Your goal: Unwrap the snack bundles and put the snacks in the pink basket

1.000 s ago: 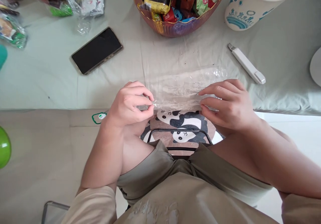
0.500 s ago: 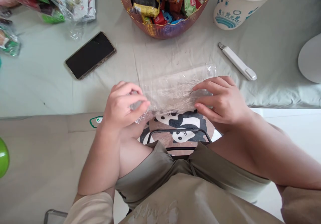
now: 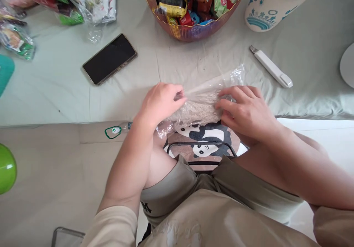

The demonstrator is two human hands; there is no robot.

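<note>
Head view, bowl [image 3: 190, 34] as ref pt: crinkled clear film [image 3: 199, 110] lies on the person's side of the bowl, well apart from it, part on the desk [image 3: 55, 92]; its edge farthest from the bowl hangs past the desk's edge, over a panda-print surface [image 3: 206, 134]. L hand [image 3: 164, 101] pinches a fold b/w thumb + fingertips, w/ pleats running toward R hand [image 3: 245, 108]. R hand rests w/ bent fingers on the film; can't tell if it's gripping or only pressing.

Main risk, prob.: film tears or stretches at L hand's pinch, b/c all the pull runs thru that one bunched spot. Next: film slips from R hand, esp. if those fingers only press; slick plastic gives little hold. If both let go, the overhang could drag it off the desk, away from the bowl. Also poss.: layers cling + wad up, so an edge or opening gets hard to find.

Cutter [image 3: 271, 68] lies R of the bowl, on the person's side, metal tip toward the bowl; can't tell how much blade is out. A wide sweep by R hand could knock or nick on it. Phone [image 3: 110, 59], L of the bowl + person's side, is less exposed, tho a sudden L hand jerk if the film gives could bump it.
</note>
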